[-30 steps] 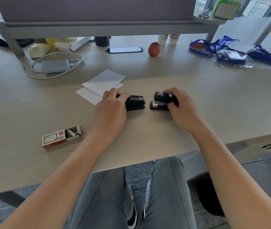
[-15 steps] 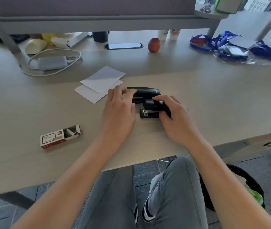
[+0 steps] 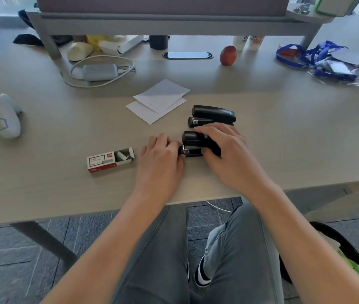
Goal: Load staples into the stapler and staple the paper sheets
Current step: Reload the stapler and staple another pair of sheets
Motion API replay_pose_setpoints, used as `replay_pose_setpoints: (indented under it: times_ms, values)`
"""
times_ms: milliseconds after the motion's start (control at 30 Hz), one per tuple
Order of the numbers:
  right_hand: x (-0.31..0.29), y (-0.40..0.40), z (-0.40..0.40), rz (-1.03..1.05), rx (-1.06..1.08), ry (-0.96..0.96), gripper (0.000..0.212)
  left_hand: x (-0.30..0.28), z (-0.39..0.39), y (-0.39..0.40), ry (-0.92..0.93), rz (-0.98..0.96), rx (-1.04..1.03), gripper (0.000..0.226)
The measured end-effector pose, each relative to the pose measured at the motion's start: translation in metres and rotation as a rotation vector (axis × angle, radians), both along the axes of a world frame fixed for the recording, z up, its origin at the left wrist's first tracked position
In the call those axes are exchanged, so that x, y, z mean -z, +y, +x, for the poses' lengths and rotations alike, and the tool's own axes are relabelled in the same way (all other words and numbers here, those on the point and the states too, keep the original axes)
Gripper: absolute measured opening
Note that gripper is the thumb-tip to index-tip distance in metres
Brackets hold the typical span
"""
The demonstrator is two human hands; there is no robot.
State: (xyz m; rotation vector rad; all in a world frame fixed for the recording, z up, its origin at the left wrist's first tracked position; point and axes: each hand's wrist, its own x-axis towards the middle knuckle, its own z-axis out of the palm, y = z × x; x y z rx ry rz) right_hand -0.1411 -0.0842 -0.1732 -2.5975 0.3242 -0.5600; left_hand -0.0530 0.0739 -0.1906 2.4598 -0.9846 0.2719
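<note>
Still early: loading step, near stapler at frame centre, closed, no staples in yet. Right hand curled over its body, gripping. Left hand fingers bent against its rear end, apparently pinching; exact hold hidden. Next likely: flip top open, fetch strip from staple box centre-left. Second stapler just above, untouched. Paper sheets upper centre.
</note>
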Motion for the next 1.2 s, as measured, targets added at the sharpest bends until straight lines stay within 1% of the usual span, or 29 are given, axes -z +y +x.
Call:
replay_pose_setpoints:
  times_ms: [67,133,233,400,567,833,900,1067,1200]
  values:
    - [-0.007,-0.001,-0.002,-0.154,0.032,0.022,0.050,-0.001,-0.001,0.000,0.002,0.008,-0.005,0.016]
    - [-0.013,-0.001,-0.002,-0.242,0.014,0.045,0.050,-0.003,-0.002,0.000,0.003,0.023,-0.003,0.018]
    - [-0.017,0.003,0.001,-0.218,-0.057,0.093,0.049,-0.004,-0.003,0.006,0.011,0.040,-0.002,0.017]
    - [-0.017,0.017,0.004,-0.251,-0.101,0.074,0.043,-0.002,-0.010,0.024,0.029,-0.012,-0.017,0.009]
    - [-0.015,0.027,0.006,-0.277,-0.104,0.086,0.045,0.005,-0.014,0.033,-0.015,-0.014,-0.029,0.019]
    - [-0.009,0.028,0.003,-0.281,-0.149,0.027,0.039,0.004,-0.021,0.035,-0.052,0.032,-0.078,0.021]
    - [-0.009,0.029,0.001,-0.231,-0.142,-0.021,0.038,0.004,-0.024,0.036,-0.060,0.039,-0.100,0.024]
    - [-0.004,0.027,-0.005,0.052,-0.081,-0.157,0.035,0.006,-0.025,0.040,-0.057,0.037,-0.111,0.029]
    - [0.003,0.032,-0.008,0.218,0.003,-0.269,0.032,0.008,-0.028,0.039,-0.051,0.023,-0.128,0.031]
